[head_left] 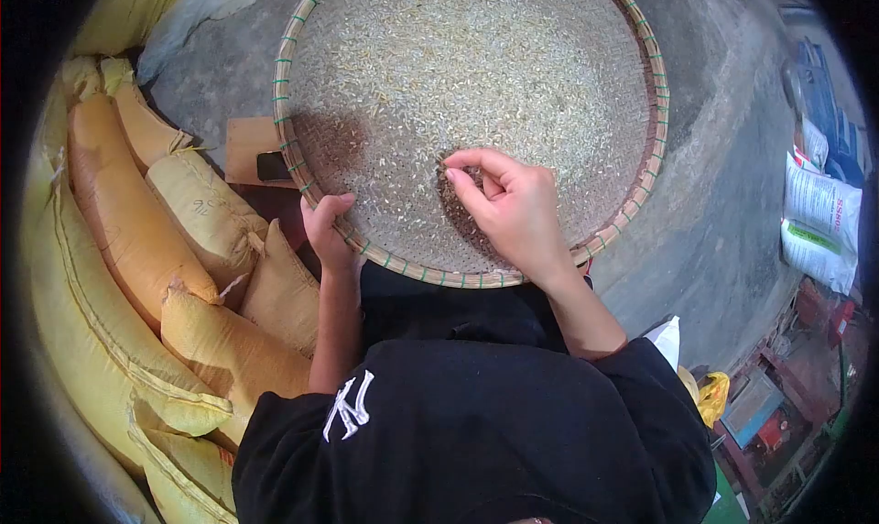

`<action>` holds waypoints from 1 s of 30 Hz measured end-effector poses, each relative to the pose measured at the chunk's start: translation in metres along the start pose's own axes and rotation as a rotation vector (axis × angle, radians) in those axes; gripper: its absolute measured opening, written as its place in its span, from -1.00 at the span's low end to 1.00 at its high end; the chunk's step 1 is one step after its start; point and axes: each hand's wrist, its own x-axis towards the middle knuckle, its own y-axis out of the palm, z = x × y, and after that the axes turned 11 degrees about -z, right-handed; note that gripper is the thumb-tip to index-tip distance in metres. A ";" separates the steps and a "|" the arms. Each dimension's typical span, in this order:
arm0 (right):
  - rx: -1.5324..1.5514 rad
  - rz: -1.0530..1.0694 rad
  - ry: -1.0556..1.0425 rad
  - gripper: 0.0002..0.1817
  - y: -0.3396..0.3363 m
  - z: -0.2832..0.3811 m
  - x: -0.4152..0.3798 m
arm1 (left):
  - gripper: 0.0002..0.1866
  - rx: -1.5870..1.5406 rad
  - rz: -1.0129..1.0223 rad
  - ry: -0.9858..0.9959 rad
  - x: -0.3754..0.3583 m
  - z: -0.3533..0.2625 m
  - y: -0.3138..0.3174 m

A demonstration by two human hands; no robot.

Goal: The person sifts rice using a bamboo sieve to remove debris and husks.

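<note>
A round woven winnowing tray (658, 93), its rim bound with green stitching, lies in front of my body. Pale husked-looking grains (476, 57) cover most of it, thickest in the far part. My left hand (330, 231) grips the near left rim, thumb over the inner edge and fingers hidden underneath. Over the near middle of the tray, my right hand (517, 208) is closed in a pinch, thumb against forefinger. Whatever is between those fingertips is too small to make out. Darker brown bits (455, 211) lie in its shadow just below and beside it.
Several full yellow and orange sacks (128, 212) are piled along the left. A wooden piece (247, 148) with a dark phone-like object (272, 166) sits by the tray's left rim. Printed white bags (819, 217) and red machinery (778, 423) stand at right on the concrete floor (714, 185).
</note>
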 end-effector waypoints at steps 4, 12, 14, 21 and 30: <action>-0.026 -0.056 -0.106 -0.87 0.009 -0.006 -0.001 | -0.52 0.043 0.018 -0.055 0.006 0.006 -0.014; -0.114 -0.109 -0.204 -0.90 0.017 -0.008 -0.001 | -0.58 -0.038 0.045 -0.064 0.003 0.007 -0.013; -0.158 -0.044 -0.150 -0.89 0.011 0.000 0.001 | -0.62 -0.038 0.024 -0.069 0.002 0.006 -0.012; -0.166 -0.015 -0.089 -0.88 0.004 0.003 0.001 | -0.50 -0.083 0.099 -0.075 0.004 0.007 -0.013; -0.177 0.082 0.016 -0.87 -0.006 0.011 0.004 | -0.51 -0.065 0.103 -0.075 0.002 0.004 -0.010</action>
